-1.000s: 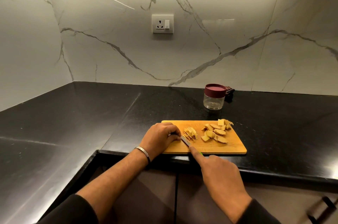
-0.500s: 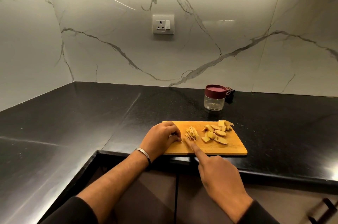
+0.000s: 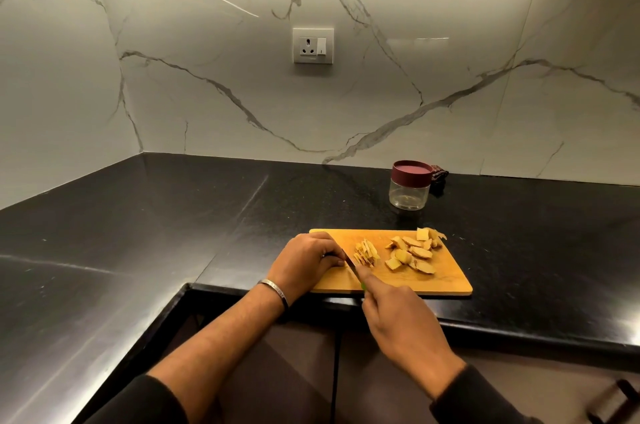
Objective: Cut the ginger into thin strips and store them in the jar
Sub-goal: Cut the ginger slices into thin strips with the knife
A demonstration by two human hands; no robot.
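A wooden cutting board [image 3: 443, 280] lies at the front edge of the black counter. A small pile of thin ginger strips [image 3: 367, 253] sits near its middle, and flat ginger slices [image 3: 412, 254] lie to the right. My right hand [image 3: 398, 319] grips a knife [image 3: 350, 262] with a green handle, forefinger along the spine, blade just left of the strips. My left hand [image 3: 308, 262] rests curled on the board's left end, fingertips beside the blade; whether it pins a ginger piece is hidden. A clear jar [image 3: 410, 189] with a maroon lid stands behind the board.
The black counter [image 3: 173, 233] wraps in an L around the left corner, with marble walls behind. A wall socket [image 3: 313, 45] sits above. A small dark object [image 3: 439, 174] lies behind the jar. A cabinet handle [image 3: 616, 399] shows at the lower right.
The knife blade has shifted back left from the strip pile to beside my left fingertips. My left hand has barely moved on the board.
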